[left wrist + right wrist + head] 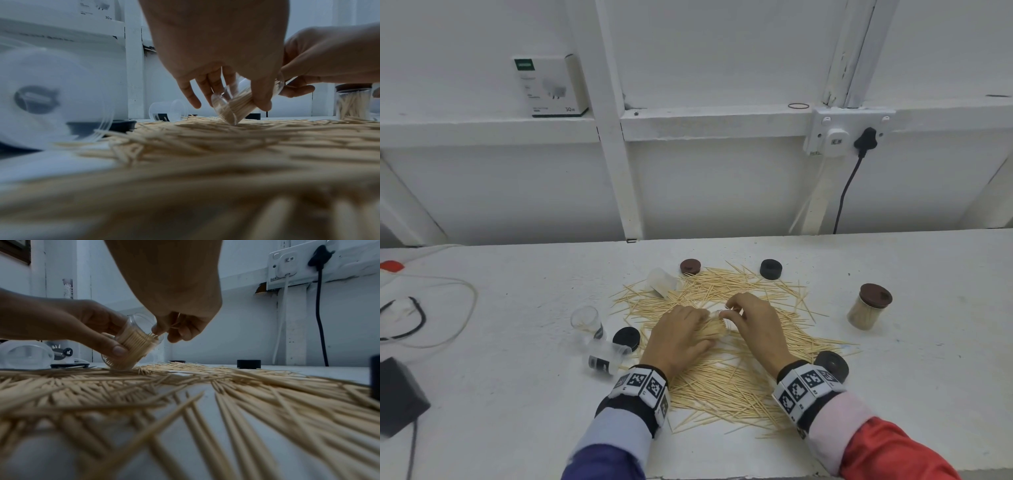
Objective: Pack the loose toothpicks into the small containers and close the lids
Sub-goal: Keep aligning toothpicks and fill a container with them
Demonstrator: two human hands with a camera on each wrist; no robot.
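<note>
**Inspector A:** Left hand [681, 334] has its grip closed around a clear container [131, 347], thumb across the side. The container is tilted, base resting on the loose toothpicks [726, 383] spread over the white counter [893, 404], mouth angled toward the right hand [756, 320]. It is packed nearly full.

**Inspector B:** Confirmed. The right hand sits at the mouth of that container, fingers curled; the right wrist view shows a few toothpicks pinched in its grip, though shadow makes the count unreadable.

**Inspector A:** Other containers?

**Inspector B:** One filled jar [868, 310] with a brown lid stands upright to the right, near the pile's edge. One empty container [662, 281] lies on its side at the pile's far left. Two more [585, 322] [606, 358] sit left of the left hand, off the pile.

**Inspector A:** Loose lids: brown lid [690, 266] and black lid [771, 269] at the far edge, another black lid [626, 337] just beside the left hand, a dark lid [832, 365] by the right wrist.
</note>
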